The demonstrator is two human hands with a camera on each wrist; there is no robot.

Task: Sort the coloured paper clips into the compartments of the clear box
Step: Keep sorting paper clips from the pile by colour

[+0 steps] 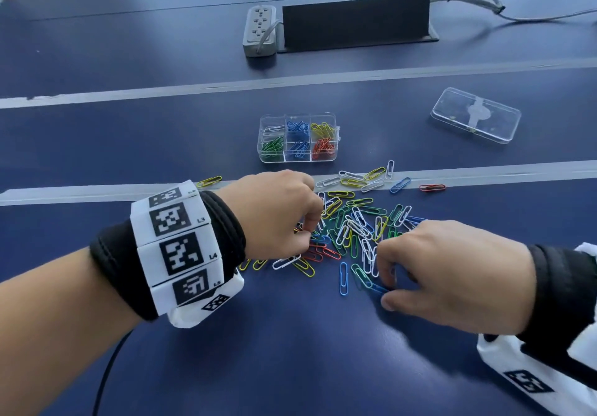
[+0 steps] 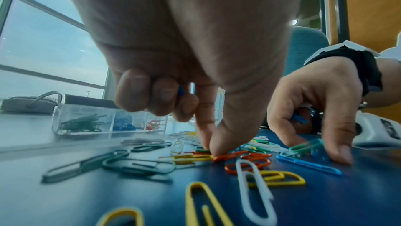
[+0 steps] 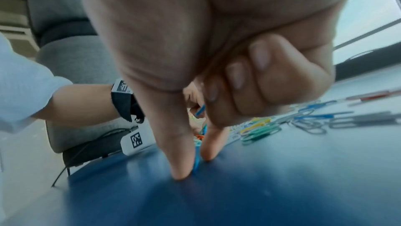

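A pile of coloured paper clips [image 1: 355,231] lies loose on the blue table. Behind it stands the clear box [image 1: 336,139] with six compartments that hold white, blue, yellow, green and orange clips. My left hand [image 2: 211,150] is at the pile's left side. Its thumb and forefinger pinch the end of an orange clip [image 2: 230,156] on the table, and a blue clip [image 2: 181,90] shows between its curled fingers. My right hand [image 3: 195,166] is at the pile's near right. It pinches a blue clip [image 3: 197,162] against the table and keeps more blue clips [image 3: 200,109] in its curled fingers.
The box's clear lid [image 1: 475,115] lies at the back right. A grey power strip [image 1: 260,31] and a black upright panel [image 1: 355,22] with cables stand far back. Grey tape lines [image 1: 97,189] cross the table. A few stray clips [image 1: 431,187] lie on the tape.
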